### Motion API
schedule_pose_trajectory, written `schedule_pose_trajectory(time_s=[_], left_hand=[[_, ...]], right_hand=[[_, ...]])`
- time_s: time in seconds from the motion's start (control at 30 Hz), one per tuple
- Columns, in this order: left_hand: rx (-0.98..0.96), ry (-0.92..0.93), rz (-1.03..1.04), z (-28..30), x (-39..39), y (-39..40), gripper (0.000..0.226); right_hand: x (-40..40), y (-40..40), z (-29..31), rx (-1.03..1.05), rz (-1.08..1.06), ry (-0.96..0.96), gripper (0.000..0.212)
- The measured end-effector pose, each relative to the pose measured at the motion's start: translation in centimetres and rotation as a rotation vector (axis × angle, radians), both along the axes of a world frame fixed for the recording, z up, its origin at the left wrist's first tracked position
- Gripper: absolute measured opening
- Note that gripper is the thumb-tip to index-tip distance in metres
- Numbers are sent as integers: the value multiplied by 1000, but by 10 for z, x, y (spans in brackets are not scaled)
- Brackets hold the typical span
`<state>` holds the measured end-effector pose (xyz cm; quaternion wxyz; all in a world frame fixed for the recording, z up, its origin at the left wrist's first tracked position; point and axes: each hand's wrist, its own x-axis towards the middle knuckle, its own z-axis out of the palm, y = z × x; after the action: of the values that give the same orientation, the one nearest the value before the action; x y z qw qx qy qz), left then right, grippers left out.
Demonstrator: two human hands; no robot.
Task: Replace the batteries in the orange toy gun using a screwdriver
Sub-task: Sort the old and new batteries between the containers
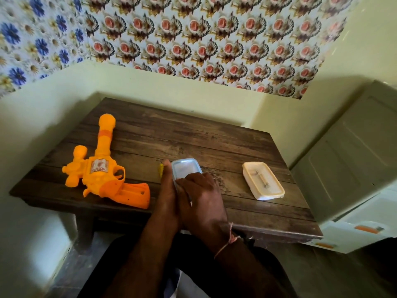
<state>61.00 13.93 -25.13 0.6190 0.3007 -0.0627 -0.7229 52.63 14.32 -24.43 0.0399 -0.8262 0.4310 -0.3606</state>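
Note:
The orange toy gun (pixel 103 171) lies flat on the left part of the wooden table (pixel 193 138), barrel pointing away from me, grip toward the front edge. At the table's middle stands a small blue-lidded plastic box (pixel 185 168). My left hand (pixel 168 194) presses against its left side and my right hand (pixel 199 194) covers its near end, so both hands hold it. A small yellow object (pixel 161 170) peeks out just left of my left thumb; I cannot tell what it is.
A second plastic box with a cream lid (pixel 263 180) sits on the right part of the table, batteries faintly visible inside. A grey cabinet (pixel 354 151) stands to the right. Walls close in behind and left of the table.

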Motion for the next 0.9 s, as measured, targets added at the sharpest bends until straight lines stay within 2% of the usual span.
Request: schedule_pose_trajectory(time_s=[0.07,0.13,0.23,0.27,0.33,0.4,0.5,0.6,0.77,0.9], left_hand=[[43,-42,-3,2,1,2,63],[115,-120,35,2,0,-2,62],[159,-270,106,7,-4,-8,44],[149,-312,96,8,-5,-8,39],[156,-389,70,11,-10,-7,28],[174,-430,59,14,-13,-4,19],[142,-501,46,15,-18,-2,21],[128,-680,25,9,-16,-4,30],[127,-1076,60,7,-18,-4,52],[100,-1166,52,7,-21,-1,51]], right_hand=[[-2,-3,3,50,76,-17,24],[-6,-5,4,103,80,-148,20],[-10,-11,5,140,-188,-356,15],[-10,-14,6,230,-266,-381,15],[-8,-19,10,542,-338,-457,22],[-7,-25,11,686,-395,-486,35],[-10,-32,15,723,-424,-440,44],[-12,-35,17,817,-401,-451,51],[-15,-28,2,732,-431,-436,52],[-18,-24,-2,765,-402,-480,52]])
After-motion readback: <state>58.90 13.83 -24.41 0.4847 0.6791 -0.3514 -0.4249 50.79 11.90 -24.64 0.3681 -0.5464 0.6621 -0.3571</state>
